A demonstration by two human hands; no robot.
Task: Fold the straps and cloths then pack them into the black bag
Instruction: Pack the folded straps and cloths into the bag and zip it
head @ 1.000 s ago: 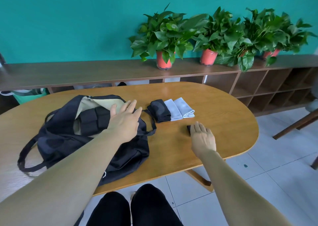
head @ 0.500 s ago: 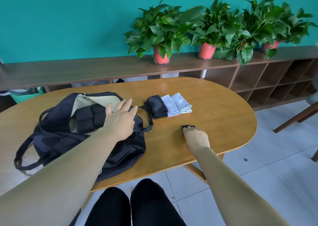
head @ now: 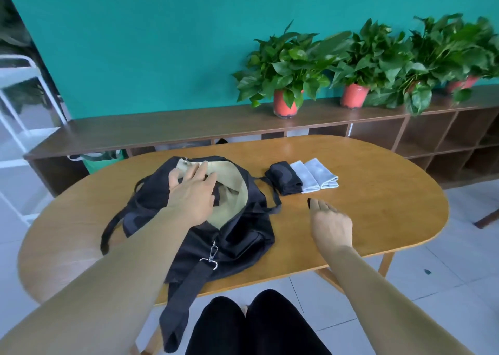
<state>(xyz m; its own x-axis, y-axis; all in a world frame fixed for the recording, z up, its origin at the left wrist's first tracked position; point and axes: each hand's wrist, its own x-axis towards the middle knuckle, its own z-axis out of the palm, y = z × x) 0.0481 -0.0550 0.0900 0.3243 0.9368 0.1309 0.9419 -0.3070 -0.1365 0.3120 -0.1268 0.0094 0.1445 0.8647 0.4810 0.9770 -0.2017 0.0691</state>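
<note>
**No readable text in view**

I can read no text, label, brand or number anywhere in my head view. The black bag (head: 237,244) shows me only plain fabric. The folded cloths (head: 314,176) look unmarked, and the red plant pots (head: 283,106) on the shelf carry nothing I can make out.

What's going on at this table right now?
A person is packing a black bag on the wooden table. The left hand is at the bag's open mouth, over the beige lining; whether it grips is unclear. The right hand pinches a small black item at its fingertips, just right of the bag. A folded black cloth and two folded grey cloths lie unpacked beyond it.
</note>
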